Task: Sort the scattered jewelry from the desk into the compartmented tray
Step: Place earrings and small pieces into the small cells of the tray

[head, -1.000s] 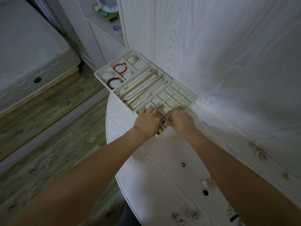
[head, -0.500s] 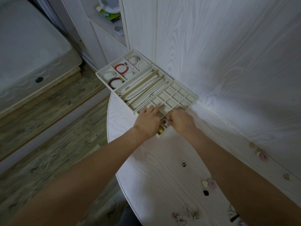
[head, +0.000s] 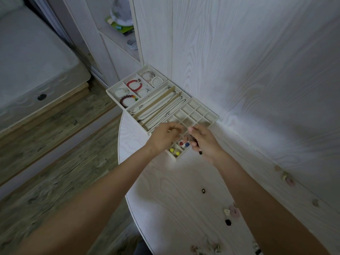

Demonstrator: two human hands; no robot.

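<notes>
Fingers of your right hand (head: 204, 142) curl inward, thumb and forefinger pinched at the tip on something too small to make out, and a small dark piece (head: 200, 153) pokes out beneath the palm. Your left hand (head: 163, 138) hovers with loosely curled fingers over the tray (head: 211, 120); whether it holds anything I cannot tell. Both sit above the small square compartments, just beyond the cells holding the yellow beads (head: 174, 151) and the red and blue ones (head: 184, 144). To do this well, lower the pinch right into one empty cell before letting go, and steady the tray's edge with your left. More loose pieces (head: 232, 212) wait on the desk (head: 174, 190) near you.
</notes>
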